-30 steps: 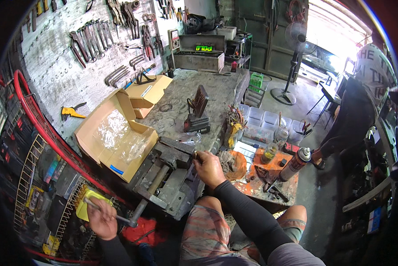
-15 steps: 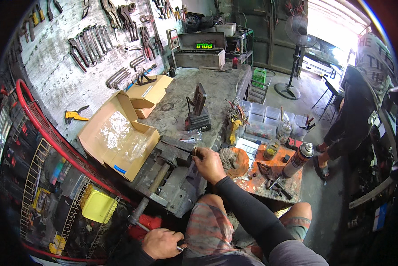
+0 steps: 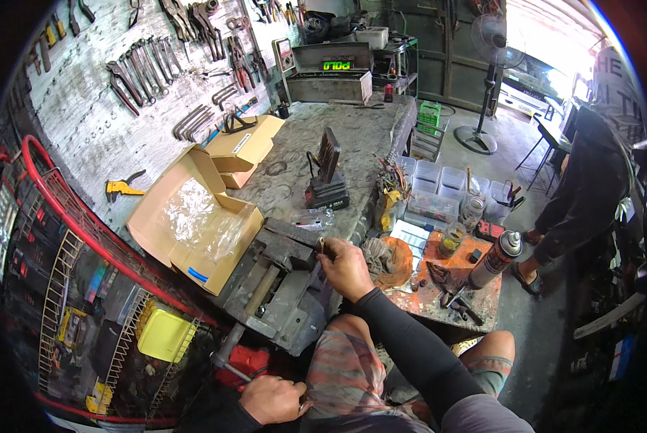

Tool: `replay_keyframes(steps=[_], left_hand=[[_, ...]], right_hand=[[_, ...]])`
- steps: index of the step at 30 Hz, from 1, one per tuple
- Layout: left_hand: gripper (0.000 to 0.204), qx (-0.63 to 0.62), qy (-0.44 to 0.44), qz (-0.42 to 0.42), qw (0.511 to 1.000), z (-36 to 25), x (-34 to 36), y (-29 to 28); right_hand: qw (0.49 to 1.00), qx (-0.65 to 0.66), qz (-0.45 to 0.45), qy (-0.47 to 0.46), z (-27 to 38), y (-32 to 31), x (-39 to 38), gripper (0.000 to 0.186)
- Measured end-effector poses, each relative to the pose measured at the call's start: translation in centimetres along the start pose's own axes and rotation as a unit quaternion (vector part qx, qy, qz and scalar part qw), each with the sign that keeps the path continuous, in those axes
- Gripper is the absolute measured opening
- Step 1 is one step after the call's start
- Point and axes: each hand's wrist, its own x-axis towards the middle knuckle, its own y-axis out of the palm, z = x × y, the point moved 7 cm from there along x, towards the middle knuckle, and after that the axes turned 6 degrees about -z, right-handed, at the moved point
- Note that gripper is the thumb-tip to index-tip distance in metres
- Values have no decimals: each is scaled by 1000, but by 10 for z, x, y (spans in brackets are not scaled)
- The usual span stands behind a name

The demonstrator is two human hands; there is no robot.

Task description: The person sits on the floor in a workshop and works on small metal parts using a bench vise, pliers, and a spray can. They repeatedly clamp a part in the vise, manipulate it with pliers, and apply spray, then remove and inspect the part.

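Note:
A grey bench vise (image 3: 287,299) is mounted at the near corner of the workbench, its screw and sliding jaw toward me. My right hand (image 3: 346,270) is at the right end of the vise jaws. Its thumb and fingers pinch a small brass-coloured piece (image 3: 321,247), mostly hidden by the fingers. Lower left, my left hand (image 3: 274,399) is closed around the vise's handle bar (image 3: 235,370), near the end of the bar. A red cloth or bag (image 3: 245,364) hangs behind the handle.
An open cardboard box (image 3: 183,238) holding clear plastic lies left of the vise. On the workbench (image 3: 295,144) stands a work light on a battery (image 3: 328,173). To the right, an orange-stained low table (image 3: 439,296) carries a spray can (image 3: 496,258), rags and jars. Another person (image 3: 590,159) stands beyond.
Both hands keep nearly the same places at the vise and its handle. My view has shifted slightly. The other person at the right has changed posture.

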Motion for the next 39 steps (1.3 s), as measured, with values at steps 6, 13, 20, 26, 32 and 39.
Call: replay_keyframes(steps=[6,13,20,26,32,39], left_hand=[[38,41,-20,-17,999,17,1,40],[30,49,-29,44,997,15,-4,53],[18,61,-15,10,998,28,4,84],[23,104,-88,102,985,33,4,89],[23,143,-80,137,977,35,3,104],[29,198,-136,216,946,45,6,114]], right_hand=[[1000,-1,22,8,0,3,1,31],[996,31,55,62,-10,-17,-15,49],[986,-143,77,23,-39,-123,-47,37],[971,-197,107,82,-64,-201,-91,26],[961,-249,78,95,-62,-249,-114,23],[944,-301,55,125,-67,-299,-134,25]])
